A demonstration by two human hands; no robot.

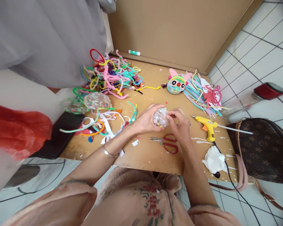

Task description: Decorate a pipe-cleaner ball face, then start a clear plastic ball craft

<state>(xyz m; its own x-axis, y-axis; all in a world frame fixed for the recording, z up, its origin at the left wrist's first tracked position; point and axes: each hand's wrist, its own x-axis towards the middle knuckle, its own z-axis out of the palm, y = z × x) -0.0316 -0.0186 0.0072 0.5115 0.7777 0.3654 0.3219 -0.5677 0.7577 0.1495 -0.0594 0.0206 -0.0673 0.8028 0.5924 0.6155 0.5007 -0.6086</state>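
My left hand (148, 118) is wrapped round a clear, speckled ball (160, 117) and holds it above the middle of the table. At the ball's right side, the thumb and fingers of my right hand (179, 121) are pinched together against its surface; anything between those fingertips is too small to make out. Just below the ball, red-handled scissors (168, 143) lie on the table. To the right of my right hand rests a yellow glue gun (209, 127) with a glue stick in its back.
Pipe cleaners (110, 75) are heaped at the back left. Nearer lie clear speckled lumps (97, 100) and paper scraps (106, 124). A decorated ball with a face (176, 84) sits at the back right. A glue stick tube (134, 52), crumpled tissue (215, 159) and brown handbag (261, 150) are also around.
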